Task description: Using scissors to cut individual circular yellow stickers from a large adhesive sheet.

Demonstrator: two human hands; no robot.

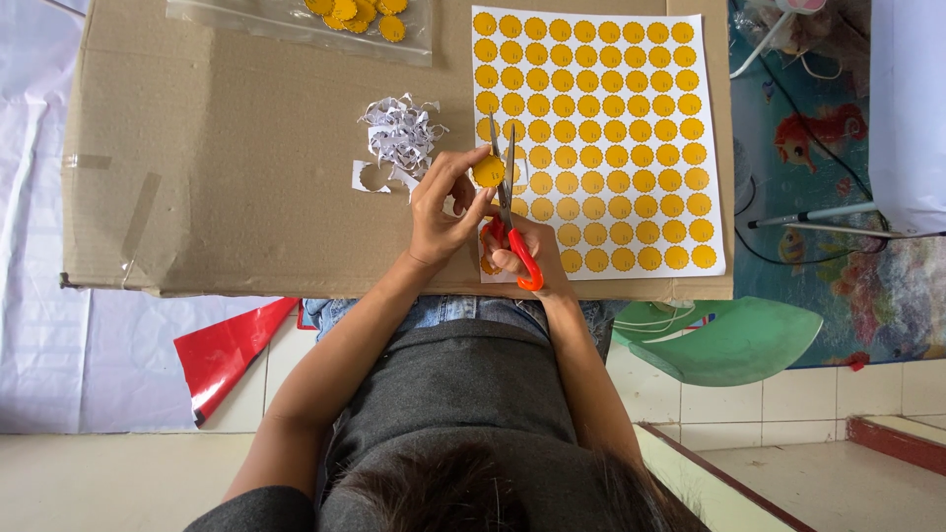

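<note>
Your left hand [440, 212] pinches a small yellow disc [488, 171] between thumb and fingertips, held just above the cardboard surface [246, 148]. Fingers curled, closed on the disc.

Your right hand [522, 251] grips red-handled scissors [508, 212], fingers through the loops. Blades point away from you, slightly parted, right beside the disc; one blade touches or nearly touches its edge, cannot tell which.

Both hands sit close together, almost touching, at the near left corner of a white sheet [601, 143] printed with rows of yellow discs. The sheet lies flat, spreading right of and beyond your right hand. Its near left corner is hidden under your hands, so the cut edge there cannot be read.

Just beyond and left of your left hand: a heap of white paper scraps [399, 133], curled trimmings, with one flat offcut at its near edge showing a round hole.

Farther beyond the left hand, at the far edge of the surface: a clear plastic bag [296, 25] with loose yellow discs inside.

Below the surface's near edge, left of your left arm: a red sheet [232, 350] on the floor. Right of your right arm: a green plastic piece [734, 340].
</note>
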